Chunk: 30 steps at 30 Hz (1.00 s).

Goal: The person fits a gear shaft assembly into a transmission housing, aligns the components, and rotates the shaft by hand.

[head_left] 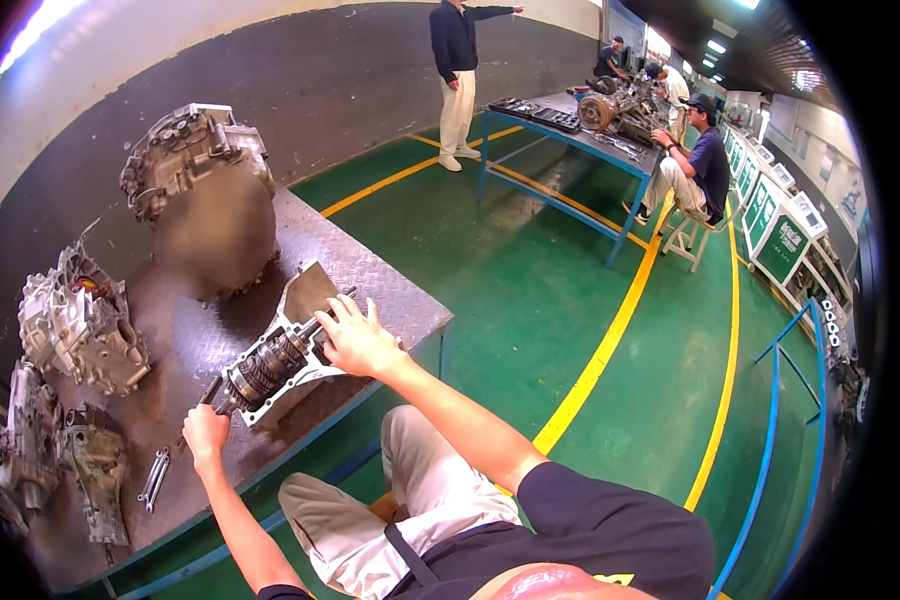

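A gear shaft (266,366) with stacked dark gears lies along a pale metal gearbox housing half (310,287) near the edge of the workbench (385,290). My left hand (206,432) is closed around a dark rod (211,389) beside the shaft's near left end. The rod's upper end sticks out above the fist; its middle is hidden in my fingers. My right hand (358,343) lies palm down over the shaft's far right end, touching it with spread fingers. The shaft tip shows just beyond the fingertips. Several wrenches (154,480) lie left of my left hand.
A large gearbox assembly (195,150) stands at the back of the bench, partly blurred. More metal housings (80,320) crowd the left side. Beyond a green floor, people work at a blue-framed table (570,140). A blue rail (770,440) stands at right.
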Tool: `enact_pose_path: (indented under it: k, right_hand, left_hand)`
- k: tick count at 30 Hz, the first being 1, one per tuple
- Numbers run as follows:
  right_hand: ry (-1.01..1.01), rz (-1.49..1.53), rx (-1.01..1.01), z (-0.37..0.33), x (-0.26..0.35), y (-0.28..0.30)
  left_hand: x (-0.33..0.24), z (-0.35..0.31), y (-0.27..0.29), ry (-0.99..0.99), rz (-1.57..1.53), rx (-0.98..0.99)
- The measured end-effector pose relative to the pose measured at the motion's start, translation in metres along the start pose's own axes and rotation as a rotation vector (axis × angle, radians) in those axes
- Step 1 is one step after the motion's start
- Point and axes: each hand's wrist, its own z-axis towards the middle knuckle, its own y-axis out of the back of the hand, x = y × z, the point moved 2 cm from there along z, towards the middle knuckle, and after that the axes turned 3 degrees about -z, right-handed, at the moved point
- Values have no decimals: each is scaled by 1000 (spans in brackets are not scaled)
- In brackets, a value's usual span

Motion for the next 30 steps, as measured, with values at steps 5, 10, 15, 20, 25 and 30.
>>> enact_pose_path:
  k: [5, 10, 15, 20, 25, 30]
  right_hand:
    - [-2, -17, 1, 0, 0, 2]
    - [-2, -26, -1, 0, 3, 6]
    - [30, 28, -63, 1, 0, 2]
    - [22, 18, -71, 1, 0, 2]
    - [6, 21, -76, 0, 0, 3]
    - [14, 16, -75, 0, 1, 3]
  left_hand:
    - [-4, -9, -13, 39, 11, -217]
    - [-1, -13, -21, -6, 6, -319]
    - [-1, -15, -20, -29, 4, -329]
    - [-1, -14, -22, -30, -6, -339]
    - [-3, -16, -19, -35, -9, -336]
    - [-3, -16, -18, -33, -14, -335]
